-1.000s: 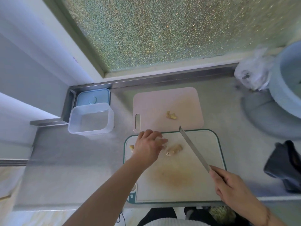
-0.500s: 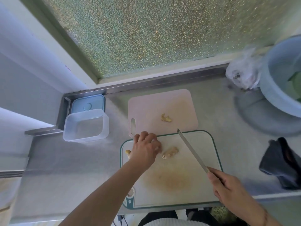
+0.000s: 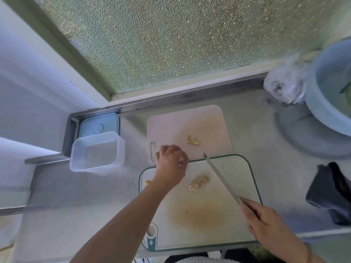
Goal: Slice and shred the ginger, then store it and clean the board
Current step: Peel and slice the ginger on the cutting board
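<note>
Left hand (image 3: 171, 166) farther from ginger (image 3: 199, 182)

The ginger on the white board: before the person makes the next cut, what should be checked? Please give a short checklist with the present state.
1. Right hand grips the knife: ok.
2. Ginger piece lies on the white board: ok.
3. Left hand steadies that piece: not ok, it is apart from it.
4. Left hand's fingers hold something: cannot tell.
5. Blade is clear of the left hand: ok.
6. Container is open for storing: ok.
</note>
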The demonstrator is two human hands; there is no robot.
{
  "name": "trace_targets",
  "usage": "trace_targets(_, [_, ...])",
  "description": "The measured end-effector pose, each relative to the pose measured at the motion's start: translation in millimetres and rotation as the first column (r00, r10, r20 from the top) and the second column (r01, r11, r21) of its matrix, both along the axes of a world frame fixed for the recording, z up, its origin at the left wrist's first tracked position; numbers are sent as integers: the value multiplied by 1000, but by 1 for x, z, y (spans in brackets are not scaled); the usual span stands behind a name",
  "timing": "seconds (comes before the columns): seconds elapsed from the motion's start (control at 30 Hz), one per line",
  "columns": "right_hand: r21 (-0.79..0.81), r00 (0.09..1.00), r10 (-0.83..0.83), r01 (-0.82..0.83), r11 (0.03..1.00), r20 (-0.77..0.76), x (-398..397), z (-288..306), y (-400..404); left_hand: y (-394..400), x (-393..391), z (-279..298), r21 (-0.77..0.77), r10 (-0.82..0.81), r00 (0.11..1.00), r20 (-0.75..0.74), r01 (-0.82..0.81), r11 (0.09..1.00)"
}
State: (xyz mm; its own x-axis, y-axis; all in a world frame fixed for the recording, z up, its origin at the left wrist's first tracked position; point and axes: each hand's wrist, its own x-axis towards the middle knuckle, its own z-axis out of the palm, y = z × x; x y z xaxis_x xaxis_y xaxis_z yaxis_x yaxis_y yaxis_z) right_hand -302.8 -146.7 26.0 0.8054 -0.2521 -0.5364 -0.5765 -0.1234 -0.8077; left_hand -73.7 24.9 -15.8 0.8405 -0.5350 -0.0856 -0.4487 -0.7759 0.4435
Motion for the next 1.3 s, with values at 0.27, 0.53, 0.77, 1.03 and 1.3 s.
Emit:
trace_targets(0.27, [25, 1000, -18, 18, 1000, 0, 5, -4, -5, -42, 55, -15, 13, 225, 971, -84, -225, 974])
trace_targets(0.53, [57, 1000, -2, 2, 998, -3, 5, 5, -9, -21, 15, -8, -225, 23, 979, 204, 24, 974])
trace_targets(0.77, [-8, 987, 152, -152, 988, -45, 9, 1, -4, 3, -83, -21, -176, -227, 968, 103, 243, 954])
trace_targets(1.03, [-140, 918, 396, -393, 909, -1, -10, -2, 16, 29, -111, -31, -281, -233, 962, 141, 264, 923])
trace_targets(1.3, [-173, 967, 256, -254, 952, -13, -4, -7, 39, 30, -104, -39, -332, -305, 920, 245, 375, 865])
